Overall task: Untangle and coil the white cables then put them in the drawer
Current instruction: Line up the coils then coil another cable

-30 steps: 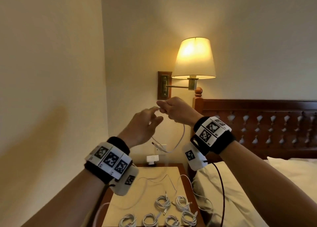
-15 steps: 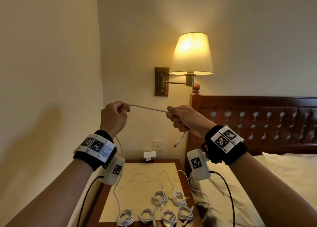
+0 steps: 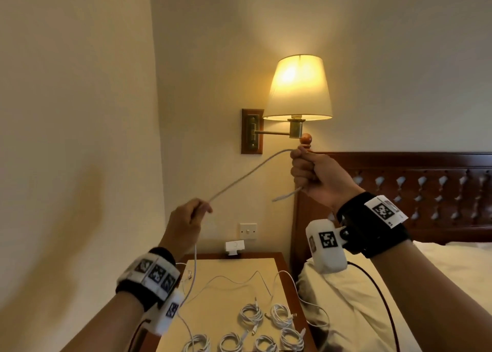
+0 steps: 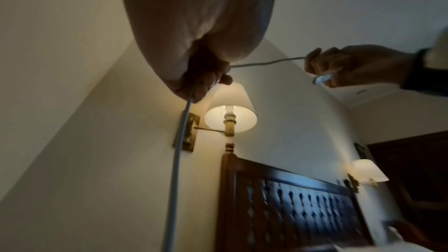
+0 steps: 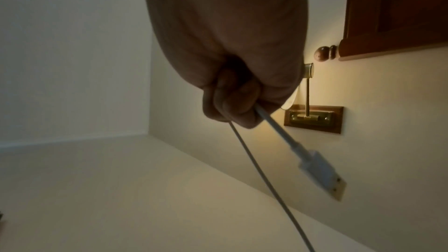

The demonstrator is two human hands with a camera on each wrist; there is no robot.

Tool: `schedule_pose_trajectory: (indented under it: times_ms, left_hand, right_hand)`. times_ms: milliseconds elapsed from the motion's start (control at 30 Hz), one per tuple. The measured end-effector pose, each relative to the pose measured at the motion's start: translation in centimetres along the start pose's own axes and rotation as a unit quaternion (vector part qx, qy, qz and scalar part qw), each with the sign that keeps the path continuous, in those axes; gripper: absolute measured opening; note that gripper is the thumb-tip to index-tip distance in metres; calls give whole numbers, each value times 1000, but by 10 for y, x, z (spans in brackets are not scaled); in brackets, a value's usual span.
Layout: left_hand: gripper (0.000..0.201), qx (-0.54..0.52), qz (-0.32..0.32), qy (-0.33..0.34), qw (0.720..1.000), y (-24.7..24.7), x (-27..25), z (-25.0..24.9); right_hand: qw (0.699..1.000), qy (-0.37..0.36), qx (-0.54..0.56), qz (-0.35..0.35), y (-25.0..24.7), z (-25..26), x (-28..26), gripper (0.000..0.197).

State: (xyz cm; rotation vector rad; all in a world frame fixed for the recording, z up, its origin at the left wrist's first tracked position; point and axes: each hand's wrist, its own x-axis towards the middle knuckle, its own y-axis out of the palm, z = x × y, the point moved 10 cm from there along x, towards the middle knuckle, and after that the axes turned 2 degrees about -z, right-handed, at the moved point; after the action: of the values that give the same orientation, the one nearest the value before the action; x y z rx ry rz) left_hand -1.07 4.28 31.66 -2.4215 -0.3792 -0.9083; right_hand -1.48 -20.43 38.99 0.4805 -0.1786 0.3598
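A white cable (image 3: 245, 176) stretches slack between my two raised hands. My right hand (image 3: 311, 173) grips it in a fist near its end, up by the lamp, and the USB plug (image 3: 282, 197) sticks out below the fist; the plug (image 5: 322, 171) shows large in the right wrist view. My left hand (image 3: 191, 218) is lower and to the left, pinching the cable (image 4: 179, 152), which then hangs down to the nightstand (image 3: 279, 261). Several coiled white cables (image 3: 251, 313) lie on the nightstand top, with one loose cable (image 3: 234, 280) trailing across it. No drawer shows.
A lit wall lamp (image 3: 298, 88) hangs just above my right hand. The wooden headboard (image 3: 415, 189) and white bedding (image 3: 343, 309) fill the right. A wall (image 3: 74, 165) stands close on the left. A wall switch (image 3: 248, 231) and a small white device (image 3: 234, 246) sit behind the nightstand.
My right hand has risen toward the lamp while my left hand has dropped lower, so the cable now slopes between them instead of running level. More cable spans the gap.
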Motion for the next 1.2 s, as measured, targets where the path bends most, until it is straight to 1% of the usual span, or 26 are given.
schedule_pose_trajectory:
  times_ms: [33,67,100,133,167,200,233,267,333,367,400,467,600,700,800,900,1000,1100,1133,1200]
  left_hand:
    - [26,-6,20,-31,999,11,-12,13]
    - [29,-5,59,-62,996,25,-24,18]
    - [32,1,135,-90,987,45,-38,14]
    - [35,2,245,-120,962,69,-56,1]
    - [36,-10,357,-143,923,90,-76,-18]
    - [38,-26,436,-149,887,102,-92,-43]
    - [38,-35,467,-126,875,104,-94,-68]
    - [38,-48,455,-91,885,100,-85,-89]
    - [34,-75,363,8,929,79,-54,-126]
    - [32,-78,313,53,945,67,-40,-137]
    - [32,-73,268,88,957,56,-28,-145]
    - [33,-48,196,140,969,41,-11,-152]
    - [32,-26,86,173,981,28,13,-152]
    - [31,-18,39,166,985,25,23,-143]
    - [33,-25,16,132,991,24,30,-129]
    - [32,-28,21,128,991,29,28,-120]
    - [36,-50,60,122,989,38,27,-109]
    - [38,-60,103,111,987,48,19,-85]
    - [37,-66,111,100,987,50,15,-70]
    - [35,-75,123,50,988,53,4,-32]
  right_hand:
    - [1000,-5,-5,-12,-6,2,0,31]
    - [999,-7,-21,-24,-10,1,1,30]
    - [998,-9,-43,-34,-13,-2,1,28]
    - [997,-11,-65,-41,-14,-6,2,27]
    - [995,-13,-88,-45,-14,-10,2,26]
    - [992,-18,-115,-44,-12,-15,2,26]
    - [988,-23,-145,-38,-8,-19,2,26]
    - [984,-26,-176,-30,-4,-23,0,27]
    - [975,-27,-219,-18,2,-29,-4,31]
    - [972,-28,-233,-13,3,-30,-6,33]
    - [970,-31,-242,-8,5,-31,-8,34]
    - [968,-40,-250,4,9,-30,-12,35]
    - [963,-52,-263,20,21,-32,-16,35]
    - [970,-45,-239,14,25,-40,-18,38]
    - [983,-28,-178,27,27,-50,-21,36]
    - [992,3,-120,48,29,-57,-22,32]
    - [997,25,-49,51,25,-55,-22,31]
    - [998,26,0,58,20,-46,-23,29]
    - [998,23,21,58,17,-41,-24,28]
    - [997,8,56,55,8,-27,-24,25]
